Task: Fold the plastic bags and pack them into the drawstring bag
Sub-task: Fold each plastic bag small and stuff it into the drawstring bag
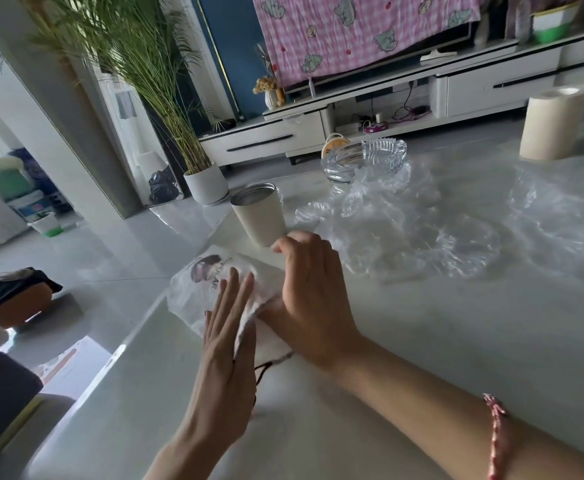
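Because the thin white plastic bag with the dark portrait print (199, 289) would spring open if nothing held it down, my left grip (226, 344) lies flat across it. Its fingers are straight and together, palm down, wrist low over the pale glossy counter (405, 341), so it clasps nothing and only presses. My right grip (309, 299) comes in from the right with the forearm angled across the counter. Its fingers are curled down on the white cloth drawstring bag (266, 323), thumb and forefinger pinched together at the far end. I judge that it clamps the bag's hem to steady the mouth while the printed bag is flattened or pushed in, though I cannot tell where plastic ends and cloth begins under the two grips. The dark drawstring cord (263, 370) trails out toward me between the wrists. The heap of crumpled clear plastic bags (422, 233) lies to the right, apart from both grips; I take it as the pile yet to be folded, within the right arm's reach. The beige cup with a metal rim (257, 213) stands just beyond the right grip's knuckles, close enough that a careless lift could knock it. The ribbed glass ashtray (363, 161) and the cream paper roll (553, 123) sit farther back.
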A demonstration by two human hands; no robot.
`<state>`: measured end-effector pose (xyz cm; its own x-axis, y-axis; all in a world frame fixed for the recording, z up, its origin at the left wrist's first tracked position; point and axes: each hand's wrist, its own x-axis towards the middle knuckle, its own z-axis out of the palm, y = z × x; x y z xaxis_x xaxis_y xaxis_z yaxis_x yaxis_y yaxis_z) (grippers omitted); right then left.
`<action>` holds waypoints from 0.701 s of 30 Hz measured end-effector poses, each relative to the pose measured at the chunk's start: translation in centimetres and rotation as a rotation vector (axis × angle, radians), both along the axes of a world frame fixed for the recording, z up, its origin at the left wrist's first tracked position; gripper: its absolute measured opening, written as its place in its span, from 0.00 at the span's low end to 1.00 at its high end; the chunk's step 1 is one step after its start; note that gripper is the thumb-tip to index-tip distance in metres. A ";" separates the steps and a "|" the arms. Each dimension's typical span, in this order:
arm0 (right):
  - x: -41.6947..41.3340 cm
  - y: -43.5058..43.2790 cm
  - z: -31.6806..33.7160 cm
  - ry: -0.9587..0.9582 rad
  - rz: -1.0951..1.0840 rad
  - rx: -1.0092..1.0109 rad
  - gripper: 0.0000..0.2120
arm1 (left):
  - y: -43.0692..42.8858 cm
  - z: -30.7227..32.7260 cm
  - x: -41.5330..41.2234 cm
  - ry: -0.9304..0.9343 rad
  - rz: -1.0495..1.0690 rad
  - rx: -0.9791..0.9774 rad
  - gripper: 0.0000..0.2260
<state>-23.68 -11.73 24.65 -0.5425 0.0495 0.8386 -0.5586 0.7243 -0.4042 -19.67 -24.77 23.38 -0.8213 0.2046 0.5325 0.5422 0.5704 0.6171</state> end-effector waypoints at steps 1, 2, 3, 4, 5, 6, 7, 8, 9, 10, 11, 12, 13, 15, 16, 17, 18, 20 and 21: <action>-0.5 -0.1 -0.1 -0.025 -0.041 0.030 0.18 | 0.0 -0.2 0.1 0.005 -0.018 -0.034 0.23; -0.8 -0.3 -0.2 -0.087 -0.062 0.061 0.17 | 0.1 -0.5 0.1 0.020 -0.029 -0.074 0.23; -1.0 -0.5 0.1 -0.185 -0.063 0.091 0.15 | 0.1 -0.8 0.1 0.040 -0.031 -0.107 0.22; -1.2 -0.6 0.4 -0.282 -0.060 0.111 0.13 | 0.1 -1.1 0.0 0.053 -0.023 -0.136 0.21; -1.4 -0.6 0.5 -0.381 -0.037 0.118 0.11 | 0.0 -1.3 -0.2 0.071 0.003 -0.195 0.21; -1.7 -0.6 0.7 -0.458 -0.003 0.096 0.11 | -0.2 -1.5 -0.5 0.098 0.046 -0.289 0.22; -2.0 -0.4 0.6 -0.510 0.042 0.072 0.11 | -0.4 -1.6 -0.8 0.125 0.094 -0.395 0.23; -2.4 0.0 0.5 -0.549 0.106 0.048 0.14 | -0.7 -1.8 -1.2 0.145 0.133 -0.489 0.24; -2.8 0.6 0.4 -0.558 0.173 0.027 0.19 | -1.0 -2.0 -1.6 0.149 0.161 -0.557 0.24; -2.9 1.1 0.4 -0.542 0.221 0.010 0.22 | -1.3 -2.3 -1.9 0.139 0.183 -0.605 0.23; -3.0 1.6 0.4 -0.485 0.232 -0.012 0.22 | -1.6 -2.3 -2.1 0.127 0.214 -0.629 0.23; -3.2 2.1 0.1 -0.413 0.187 -0.053 0.20 | -1.6 -2.3 -2.4 0.096 0.247 -0.630 0.25; -3.3 2.6 -0.2 -0.338 0.106 -0.104 0.17 | -1.6 -2.1 -2.7 0.052 0.282 -0.609 0.29; -3.9 3.2 -1.1 -0.319 -0.067 -0.079 0.14 | -1.5 -1.7 -3.3 -0.060 0.345 -0.552 0.35; -4.1 3.3 -1.5 -0.394 -0.105 0.030 0.17 | -1.3 -1.6 -3.6 -0.084 0.377 -0.544 0.38; -4.2 3.3 -1.9 -0.511 -0.131 0.177 0.20 | -1.1 -1.5 -3.7 -0.093 0.398 -0.538 0.40; -4.3 3.5 -2.1 -0.627 -0.144 0.303 0.24 | -0.9 -1.4 -3.7 -0.089 0.403 -0.511 0.44; -4.5 3.7 -2.1 -0.711 -0.183 0.401 0.29 | -0.7 -1.4 -3.4 -0.062 0.394 -0.388 0.47; -4.5 3.9 -1.9 -0.680 -0.185 0.379 0.30 | -0.7 -1.4 -3.2 -0.027 0.380 -0.315 0.45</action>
<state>-28.20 -7.88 22.77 -0.9519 -0.0332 0.3046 -0.1354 0.9373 -0.3213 -22.87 -25.45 21.94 -0.8815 0.0356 0.4708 0.2459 0.8859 0.3933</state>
